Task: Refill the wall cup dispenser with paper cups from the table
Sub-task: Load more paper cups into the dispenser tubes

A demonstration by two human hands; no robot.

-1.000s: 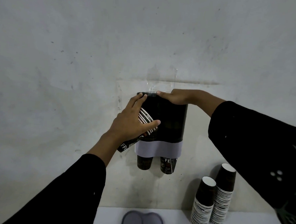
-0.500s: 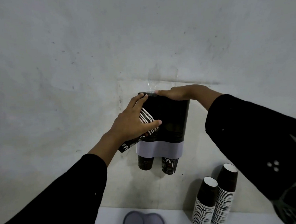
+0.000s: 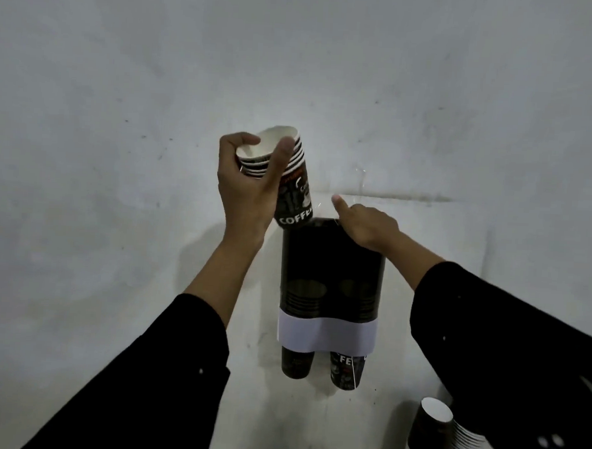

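The wall cup dispenser [image 3: 331, 271] hangs on the grey wall [image 3: 124, 78], a dark housing with a white band [image 3: 326, 334] across its lower part. Two cup bottoms [image 3: 297, 364] poke out just below that band. Above the dispenser's top left corner, the left hand [image 3: 247, 184] grasps a short nested stack of paper cups [image 3: 291, 183], fingers and thumb curled round the rims; the stack tilts, its base at the dispenser's top edge. The right hand [image 3: 366, 224] rests on the dispenser's top right, index finger extended, the other fingers curled and holding nothing. Below and right of the dispenser stand two more cup stacks [image 3: 429, 437], partly hidden by the dark sleeve [image 3: 507, 355].
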